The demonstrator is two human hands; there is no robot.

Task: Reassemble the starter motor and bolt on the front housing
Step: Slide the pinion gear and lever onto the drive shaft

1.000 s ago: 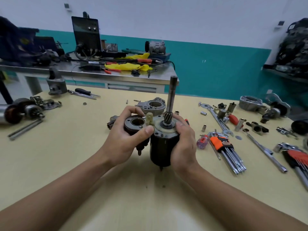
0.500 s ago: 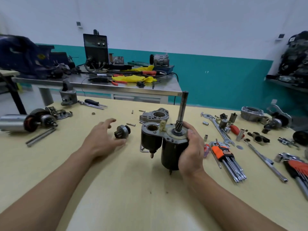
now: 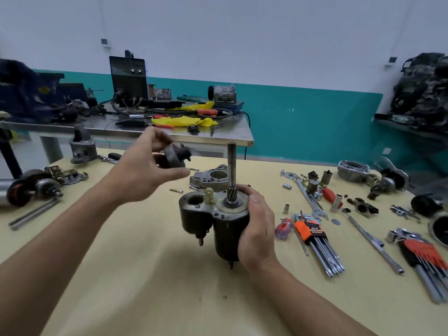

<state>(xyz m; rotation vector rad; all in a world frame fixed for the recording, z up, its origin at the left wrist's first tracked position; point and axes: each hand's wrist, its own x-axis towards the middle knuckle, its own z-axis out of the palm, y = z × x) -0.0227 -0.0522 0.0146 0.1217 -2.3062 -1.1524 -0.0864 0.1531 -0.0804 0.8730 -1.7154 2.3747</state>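
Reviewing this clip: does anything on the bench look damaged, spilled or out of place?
Nothing stands out as damaged or spilled. The right hand holds the starter motor upright, shaft up; the left hand holds the drive gear in the air. The front housing lies behind, and loose tools and small parts are scattered across the table.

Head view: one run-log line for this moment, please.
right hand: gripping starter motor | left hand: holding drive gear aloft | front housing: on table
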